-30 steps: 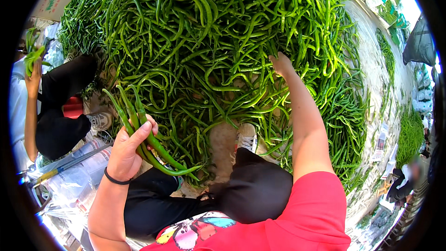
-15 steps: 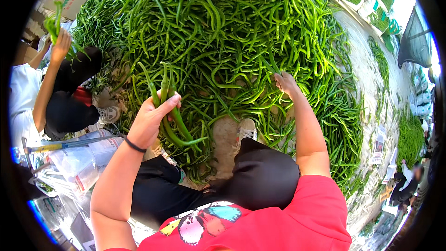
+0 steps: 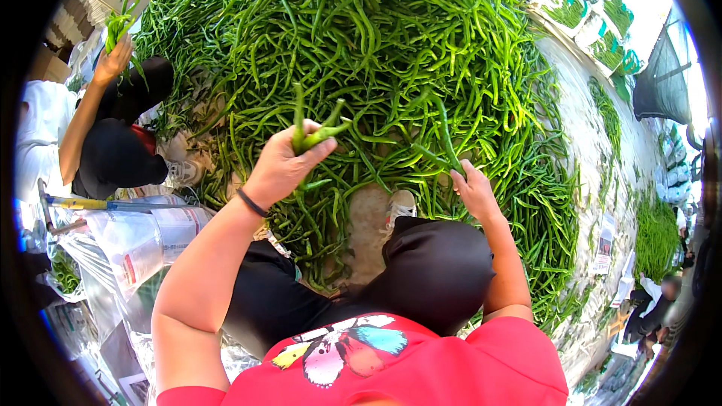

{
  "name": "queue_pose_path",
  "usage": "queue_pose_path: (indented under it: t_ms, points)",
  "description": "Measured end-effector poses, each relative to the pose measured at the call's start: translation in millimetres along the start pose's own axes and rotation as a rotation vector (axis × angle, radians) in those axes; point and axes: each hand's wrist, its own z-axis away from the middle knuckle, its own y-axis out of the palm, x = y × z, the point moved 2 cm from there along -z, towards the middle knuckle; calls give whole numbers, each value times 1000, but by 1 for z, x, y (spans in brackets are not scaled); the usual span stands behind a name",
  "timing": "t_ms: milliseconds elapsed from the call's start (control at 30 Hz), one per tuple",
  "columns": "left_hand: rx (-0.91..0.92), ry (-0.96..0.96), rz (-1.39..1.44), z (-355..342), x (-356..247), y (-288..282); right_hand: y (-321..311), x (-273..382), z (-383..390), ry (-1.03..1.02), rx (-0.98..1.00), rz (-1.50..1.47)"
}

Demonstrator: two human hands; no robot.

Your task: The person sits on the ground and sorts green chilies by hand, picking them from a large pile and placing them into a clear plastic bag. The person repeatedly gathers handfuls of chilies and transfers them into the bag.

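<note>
A huge heap of long green chili peppers [image 3: 391, 53] covers the ground in front of me. My left hand [image 3: 282, 169] is raised over the heap's near edge, closed around a small bunch of peppers [image 3: 312, 131] that stick up from the fist. My right hand [image 3: 474, 192] is lower, at the heap's edge, pinching a long pepper [image 3: 445, 139] that points upward. My knees in black trousers [image 3: 432, 271] and one white shoe [image 3: 400, 203] sit just below the hands.
At the left another person [image 3: 98, 135] crouches, one hand lifted with a bunch of peppers [image 3: 119, 22]. A clear plastic bag [image 3: 143, 244] lies by my left knee. Crates of peppers [image 3: 594, 22] stand at the upper right.
My left hand rose and moved right with its bunch of peppers. My right hand drew back from deep in the heap to its near edge, now gripping a long pepper.
</note>
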Motion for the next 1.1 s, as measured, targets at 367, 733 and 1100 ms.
queue_pose_path:
  t_ms: [367, 733, 1100]
  points:
    - [77, 350, -656, 6, -18, 31, -18, 171, 8, -872, 200, 522]
    - [89, 177, -712, 0, 0, -8, 12, 115, -66, -578, 482, 276]
    - [-204, -137, -263, -12, 1, -44, 44, 159, -292, -580, -294, -111]
